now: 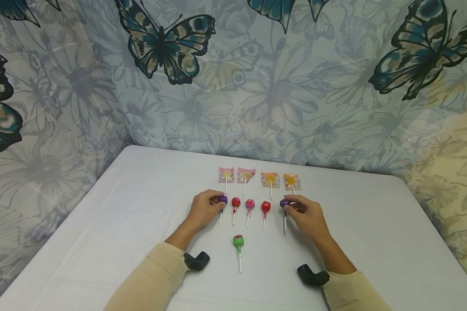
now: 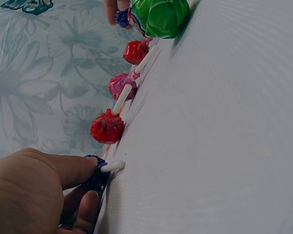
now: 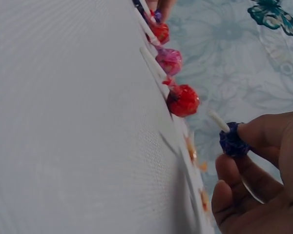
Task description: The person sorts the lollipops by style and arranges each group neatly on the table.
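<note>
My left hand (image 1: 204, 209) pinches the head of a purple-wrapped lollipop (image 1: 223, 199) between thumb and fingers, at the left end of a row. At the row's right end, my right hand (image 1: 306, 215) holds another purple lollipop (image 1: 283, 202) by its head. The right wrist view shows that purple head (image 3: 233, 141) between thumb and fingertips, its white stick angled up. Between the hands lie a red lollipop (image 1: 235, 202), a pink lollipop (image 1: 250, 204) and a second red lollipop (image 1: 266, 207), sticks toward me. Nearer to me lies a green lollipop (image 1: 238, 242).
Behind the row, two flat lollipops in pink wrappers (image 1: 226, 174) and two in orange wrappers (image 1: 270, 179) lie on the white-covered table (image 1: 148, 190). Butterfly-patterned fabric (image 1: 233, 103) hangs past the table's far edge. A black device (image 1: 312, 275) sits at each wrist.
</note>
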`<state>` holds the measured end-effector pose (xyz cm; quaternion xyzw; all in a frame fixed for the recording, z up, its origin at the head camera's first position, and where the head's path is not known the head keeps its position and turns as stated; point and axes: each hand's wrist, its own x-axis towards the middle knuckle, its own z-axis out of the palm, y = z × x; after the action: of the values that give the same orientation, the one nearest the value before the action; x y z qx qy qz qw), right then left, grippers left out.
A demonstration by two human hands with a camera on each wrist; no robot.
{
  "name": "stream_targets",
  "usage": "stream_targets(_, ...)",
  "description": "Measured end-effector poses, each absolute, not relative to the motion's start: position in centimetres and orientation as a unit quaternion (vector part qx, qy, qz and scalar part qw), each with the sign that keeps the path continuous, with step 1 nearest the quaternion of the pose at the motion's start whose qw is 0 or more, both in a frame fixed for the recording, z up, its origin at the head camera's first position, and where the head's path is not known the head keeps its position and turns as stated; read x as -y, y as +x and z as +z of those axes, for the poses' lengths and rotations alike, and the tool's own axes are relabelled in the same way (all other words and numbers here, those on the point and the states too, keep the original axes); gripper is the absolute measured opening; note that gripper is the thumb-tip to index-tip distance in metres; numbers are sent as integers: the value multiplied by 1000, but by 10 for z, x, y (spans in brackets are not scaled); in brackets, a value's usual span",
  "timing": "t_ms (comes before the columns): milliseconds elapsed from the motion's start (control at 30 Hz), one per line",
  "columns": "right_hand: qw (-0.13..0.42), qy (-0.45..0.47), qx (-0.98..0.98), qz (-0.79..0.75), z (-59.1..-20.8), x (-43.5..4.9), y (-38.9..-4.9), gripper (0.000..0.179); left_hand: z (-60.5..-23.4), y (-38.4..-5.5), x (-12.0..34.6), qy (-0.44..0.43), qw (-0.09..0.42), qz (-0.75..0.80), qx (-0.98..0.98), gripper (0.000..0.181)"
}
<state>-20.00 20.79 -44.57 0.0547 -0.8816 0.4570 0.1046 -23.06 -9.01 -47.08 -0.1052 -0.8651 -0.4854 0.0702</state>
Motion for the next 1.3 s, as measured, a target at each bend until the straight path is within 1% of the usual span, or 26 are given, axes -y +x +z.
stream_targets(267,78,38,898,431,-451,-208,-203,25,-471,-231,90,-107,75,-484,865,26)
stream_targets(467,79,34,908,410,-453,-207,-204,25,-472,-231,90,-108,77,-488,863,26)
stream_targets(700,64,23,915,397,-457,-208,-203,26,-471,-230,90,-110,76,-483,865,26)
stream_targets(1300,66,28,923,377,-458,-207,-202,28,-471,-230,91,-111,79,-484,865,26)
